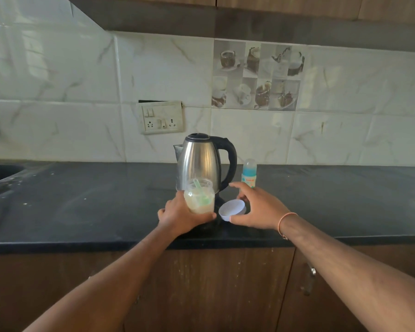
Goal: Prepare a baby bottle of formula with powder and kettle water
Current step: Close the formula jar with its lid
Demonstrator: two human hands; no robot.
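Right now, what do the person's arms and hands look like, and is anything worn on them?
Both forearms are bare, with no sleeves in view. The right wrist carries a thin orange thread band. The left hand and right hand show no gloves; I see no rings or watch.

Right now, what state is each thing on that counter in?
Powder jar: open, lid off, gripped by the left hand, green scoop inside.
Jar lid: off, held in the right hand.
Kettle: lid closed, upright on the counter.
Baby bottle: capped, upright, untouched.
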